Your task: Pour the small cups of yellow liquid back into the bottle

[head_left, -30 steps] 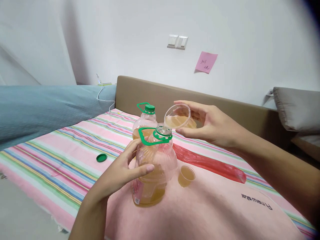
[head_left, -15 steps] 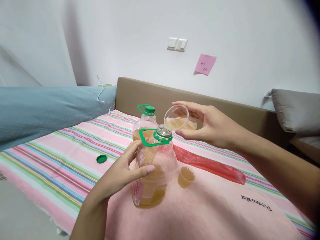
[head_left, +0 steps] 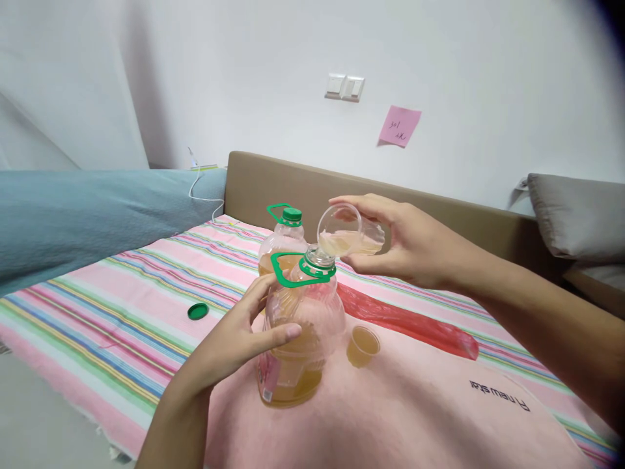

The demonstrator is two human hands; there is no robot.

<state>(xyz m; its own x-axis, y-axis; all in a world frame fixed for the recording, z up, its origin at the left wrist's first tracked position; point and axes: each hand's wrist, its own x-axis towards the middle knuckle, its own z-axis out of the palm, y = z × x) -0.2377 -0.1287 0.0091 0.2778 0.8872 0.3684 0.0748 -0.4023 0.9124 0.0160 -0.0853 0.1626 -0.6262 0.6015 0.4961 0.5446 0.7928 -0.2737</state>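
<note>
One view, from the head: right hand [head_left: 413, 241] wrapped around a clear cup [head_left: 354, 240], long axis nearly level, rim tipped left at the mouth of the open bottle [head_left: 319, 312]; left hand [head_left: 239, 335] curled against that bottle's side.

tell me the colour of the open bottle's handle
The handle of the open bottle is green, seen best in the head view.

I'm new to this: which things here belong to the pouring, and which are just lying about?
Part of the pouring:
left hand, around the uncapped bottle
right hand, holding the tilted plastic cup at the bottle's mouth
green cap and standing plastic cup, probably

Just about:
capped bottle, seemingly idle
red plastic bag
gray pillow
pink sticky note on the wall
</note>
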